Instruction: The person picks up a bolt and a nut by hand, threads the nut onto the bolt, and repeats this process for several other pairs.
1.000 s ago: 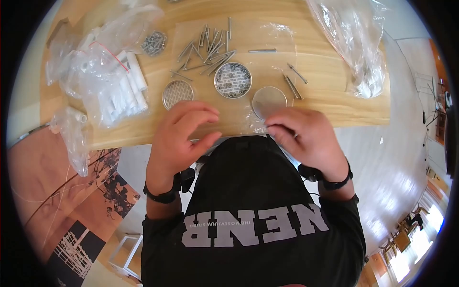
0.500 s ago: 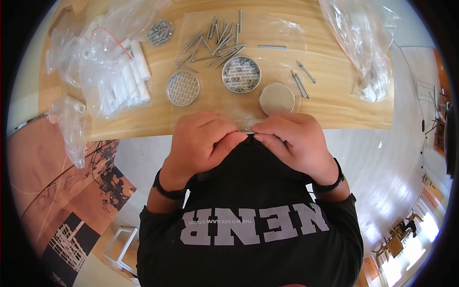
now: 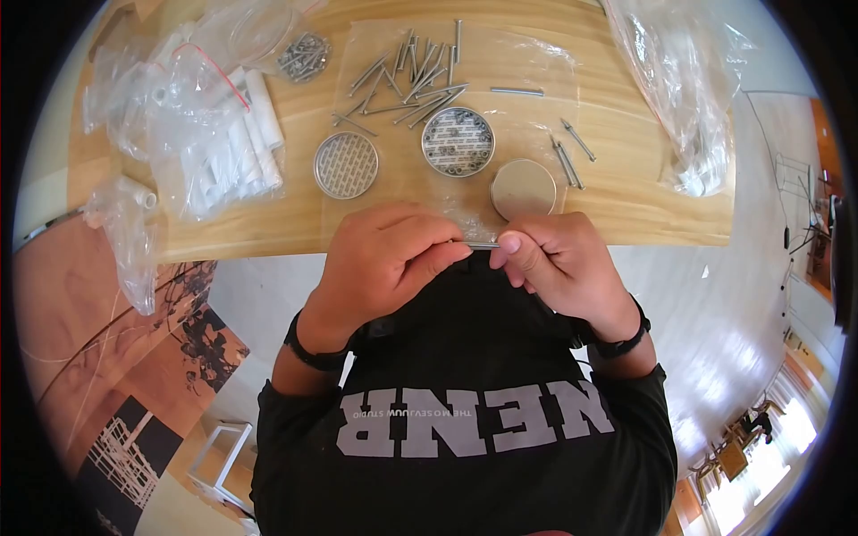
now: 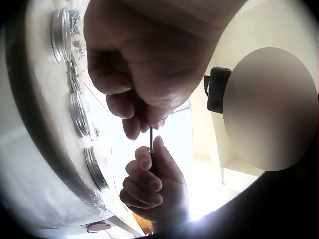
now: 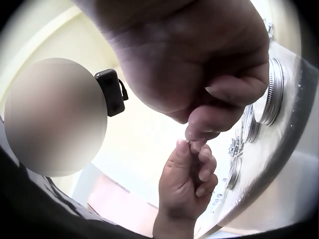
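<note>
Left hand (image 3: 386, 261) and right hand (image 3: 565, 272) both pinching a thin metal rod (image 4: 151, 138), fingers curled, one hand per end. Rod's at the desk's (image 3: 657, 210) near edge, near the closest round tin (image 3: 523, 189).

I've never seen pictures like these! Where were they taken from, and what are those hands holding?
These are a person's left hand and right hand, with no machine. The view from above was taken from the person's head, the two close ones from the wrists. On the light-brown wooden table lie long silver metal screws or bolts, three round silver metal tins and a clear plastic bag of white tubes. Both hands pinch a thin silver metal rod between them, by the table's edge.
</note>
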Tool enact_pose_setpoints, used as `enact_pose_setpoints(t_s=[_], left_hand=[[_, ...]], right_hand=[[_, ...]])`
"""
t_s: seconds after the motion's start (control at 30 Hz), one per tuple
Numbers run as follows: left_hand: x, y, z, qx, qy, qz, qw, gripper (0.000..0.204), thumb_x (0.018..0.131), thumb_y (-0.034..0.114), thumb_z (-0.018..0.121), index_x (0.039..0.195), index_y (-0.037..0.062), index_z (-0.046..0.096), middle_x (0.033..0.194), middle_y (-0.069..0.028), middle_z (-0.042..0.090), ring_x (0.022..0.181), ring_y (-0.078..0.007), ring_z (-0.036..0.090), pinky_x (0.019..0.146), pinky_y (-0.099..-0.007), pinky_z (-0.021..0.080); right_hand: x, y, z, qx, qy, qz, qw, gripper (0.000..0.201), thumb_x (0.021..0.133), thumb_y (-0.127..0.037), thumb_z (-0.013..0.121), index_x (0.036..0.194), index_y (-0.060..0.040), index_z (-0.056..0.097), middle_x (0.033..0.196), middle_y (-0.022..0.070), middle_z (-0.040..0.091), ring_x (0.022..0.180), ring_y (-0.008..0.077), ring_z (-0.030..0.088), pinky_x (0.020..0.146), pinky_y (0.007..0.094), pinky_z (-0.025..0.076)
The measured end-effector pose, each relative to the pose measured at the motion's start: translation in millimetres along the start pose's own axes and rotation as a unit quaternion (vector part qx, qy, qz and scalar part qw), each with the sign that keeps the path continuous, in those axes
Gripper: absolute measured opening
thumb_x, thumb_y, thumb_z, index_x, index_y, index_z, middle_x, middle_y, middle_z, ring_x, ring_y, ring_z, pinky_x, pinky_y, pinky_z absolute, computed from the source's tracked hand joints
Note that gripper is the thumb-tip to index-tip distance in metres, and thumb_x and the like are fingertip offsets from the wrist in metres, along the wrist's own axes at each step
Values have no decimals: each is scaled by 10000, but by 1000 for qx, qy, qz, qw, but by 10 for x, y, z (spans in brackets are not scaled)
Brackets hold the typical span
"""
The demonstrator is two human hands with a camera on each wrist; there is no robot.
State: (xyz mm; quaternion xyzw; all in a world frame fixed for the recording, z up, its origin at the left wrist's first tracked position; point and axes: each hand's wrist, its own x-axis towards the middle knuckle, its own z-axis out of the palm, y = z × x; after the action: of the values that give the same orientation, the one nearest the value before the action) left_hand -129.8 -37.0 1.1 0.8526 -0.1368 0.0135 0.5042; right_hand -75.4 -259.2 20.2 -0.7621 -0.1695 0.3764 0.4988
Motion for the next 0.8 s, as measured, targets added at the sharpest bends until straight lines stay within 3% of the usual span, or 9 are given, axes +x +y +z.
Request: enact_pose_setpoints(t_s=[0.1, 0.17, 0.27, 0.4, 0.47, 0.5, 0.57, 0.7, 0.8], left_hand=[[0, -14, 3, 3, 7, 2, 1000, 113, 809, 131, 749, 831, 63, 660, 717, -82, 634, 616, -273, 592, 530, -341, 440], [1, -22, -7, 8, 7, -6, 1000, 112, 821, 136, 740, 832, 59, 659, 718, -84, 634, 615, -277, 591, 535, -343, 442], [-38, -58, 0, -68, 12, -43, 997, 114, 834, 141, 730, 838, 54, 657, 716, -90, 629, 616, -282, 590, 538, -349, 440], [-17, -64, -9, -48, -4, -17, 999, 117, 846, 148, 721, 847, 50, 657, 718, -93, 631, 615, -283, 591, 542, -350, 442], [-12, -65, -5, -40, -7, -14, 999, 117, 834, 142, 733, 855, 52, 661, 731, -90, 643, 622, -281, 599, 545, -346, 451], [-6, -61, -5, -41, -7, -14, 999, 117, 834, 142, 733, 855, 52, 661, 731, -90, 643, 622, -281, 599, 545, -346, 451], [3, -52, -5, -2, 13, 2, 1000, 124, 817, 135, 749, 859, 55, 664, 745, -88, 653, 631, -278, 609, 547, -342, 460], [-3, -76, 12, -5, 17, 17, 1000, 132, 802, 129, 761, 863, 60, 667, 754, -88, 655, 641, -275, 616, 548, -341, 465], [3, -71, 14, -3, 29, 20, 999, 124, 808, 126, 755, 858, 59, 663, 745, -87, 651, 628, -270, 611, 540, -340, 457]], right_hand=[[48, 32, 5, 15, -8, -38, 999, 188, 961, -167, 609, 862, -17, 661, 638, 42, 598, 581, 132, 592, 550, 258, 459], [75, 90, 41, -88, 76, -177, 977, 83, 908, -94, 655, 867, -22, 664, 676, 50, 617, 601, 147, 597, 562, 257, 463], [103, 131, 79, -115, 148, -264, 946, 110, 863, -174, 714, 886, -81, 661, 695, 62, 603, 605, 184, 612, 518, 307, 443], [92, 97, 131, -44, 163, -249, 954, 149, 911, -217, 670, 872, -75, 655, 676, 64, 587, 586, 192, 597, 511, 302, 438], [37, 103, 85, 39, 61, -96, 993, 237, 960, -275, 609, 854, -67, 651, 651, 52, 585, 579, 179, 599, 505, 280, 445], [30, 79, 65, 39, 61, -95, 993, 237, 960, -275, 609, 854, -67, 651, 651, 52, 585, 579, 179, 599, 505, 280, 445], [21, 11, 26, 86, -31, 36, 995, 304, 991, -317, 556, 855, -61, 648, 626, 37, 577, 574, 172, 601, 512, 278, 449], [71, -23, 48, 93, -37, 52, 994, 271, 989, -280, 560, 862, -58, 649, 625, 31, 585, 574, 163, 606, 509, 293, 443], [113, 63, 124, 30, -8, -43, 999, 211, 952, -238, 618, 850, -57, 651, 647, 43, 600, 564, 189, 604, 502, 312, 442]])
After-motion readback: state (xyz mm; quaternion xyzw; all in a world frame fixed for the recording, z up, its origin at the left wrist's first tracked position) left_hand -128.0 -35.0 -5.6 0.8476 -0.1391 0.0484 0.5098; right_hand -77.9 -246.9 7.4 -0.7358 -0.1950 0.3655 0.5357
